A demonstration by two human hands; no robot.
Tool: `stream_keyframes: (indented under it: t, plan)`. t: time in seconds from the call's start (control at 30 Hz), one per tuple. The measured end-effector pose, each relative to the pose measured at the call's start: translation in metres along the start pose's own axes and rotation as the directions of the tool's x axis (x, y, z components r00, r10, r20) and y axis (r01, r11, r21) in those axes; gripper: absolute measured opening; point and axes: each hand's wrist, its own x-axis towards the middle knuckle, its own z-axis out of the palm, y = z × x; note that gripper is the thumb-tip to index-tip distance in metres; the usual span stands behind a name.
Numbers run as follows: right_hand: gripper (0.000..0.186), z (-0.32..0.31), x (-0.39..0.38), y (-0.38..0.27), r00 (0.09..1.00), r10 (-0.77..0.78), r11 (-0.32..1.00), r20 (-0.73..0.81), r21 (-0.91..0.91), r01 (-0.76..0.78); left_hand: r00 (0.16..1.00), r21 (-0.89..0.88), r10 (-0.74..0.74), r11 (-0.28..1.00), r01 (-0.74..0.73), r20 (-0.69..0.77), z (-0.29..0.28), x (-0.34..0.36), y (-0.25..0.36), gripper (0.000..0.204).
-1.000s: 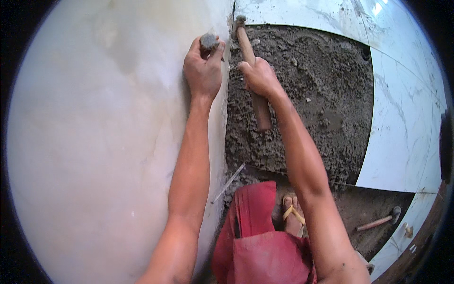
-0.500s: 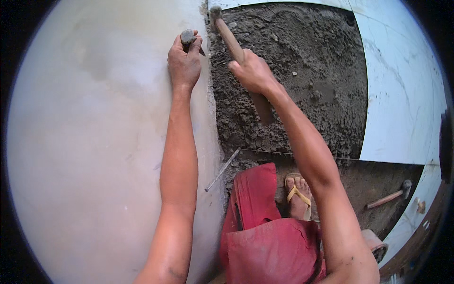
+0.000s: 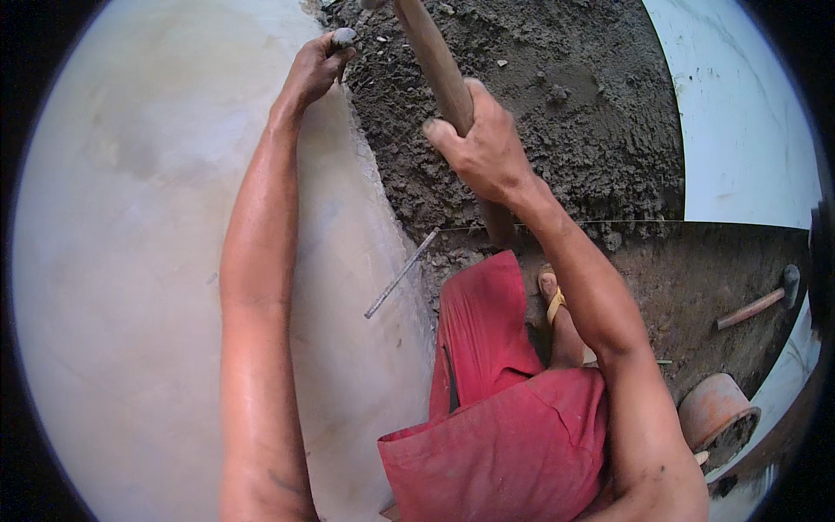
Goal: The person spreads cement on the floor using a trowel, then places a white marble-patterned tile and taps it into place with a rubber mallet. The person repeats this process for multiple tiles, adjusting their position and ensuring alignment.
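My left hand (image 3: pixel 309 74) is closed around a chisel (image 3: pixel 343 37), its blunt metal end showing above the fingers. It holds the tool against the foot of the pale smooth wall (image 3: pixel 174 261), where the wall meets the rough grey mortar bed (image 3: pixel 591 113). In my right hand (image 3: pixel 491 148) is a hammer (image 3: pixel 435 65), gripped around its long wooden handle. The hammer's head is mostly cut off by the top edge of the view, apart from the chisel.
A thin metal rod (image 3: pixel 402 272) leans at the wall's foot, near a taut string (image 3: pixel 626 221). White marbled tiles (image 3: pixel 739 113) border the mortar on the right. A second hammer (image 3: pixel 752 309) and a tilted bucket (image 3: pixel 718 413) lie at the lower right.
The right hand and hammer look larger and closer, lifted away from the mortar. My left hand, still with the chisel, appears farther up and left; the whole view has shifted too.
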Motion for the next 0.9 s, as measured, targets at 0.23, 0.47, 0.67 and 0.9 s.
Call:
stream_keyframes:
  t: [0.23, 0.47, 0.67, 0.9]
  plan:
    - [0.022, 0.01, 0.03, -0.06, 0.896, -0.224, 0.857, -0.383, 0.36, 0.368, 0.988, -0.034, 0.078, 0.997, -0.074, 0.133, -0.002, 0.01, -0.006, 0.013]
    - [0.045, 0.055, 0.035, 0.024, 0.987, 0.149, 0.988, 0.056, 0.037, -0.151, 0.997, 0.07, 0.008, 0.997, -0.013, 0.077, 0.007, 0.007, 0.002, 0.013]
    - [0.031, 0.013, 0.042, -0.063, 0.833, -0.537, 0.818, -0.135, -0.324, 0.475, 0.995, -0.135, -0.09, 0.986, 0.094, 0.033, -0.006, -0.004, -0.019, 0.02]
    - [0.023, 0.032, 0.054, -0.058, 0.619, -0.615, 0.786, -0.488, -0.315, 0.532, 0.997, 0.022, -0.07, 0.997, 0.071, -0.026, -0.004, -0.011, 0.019, 0.019]
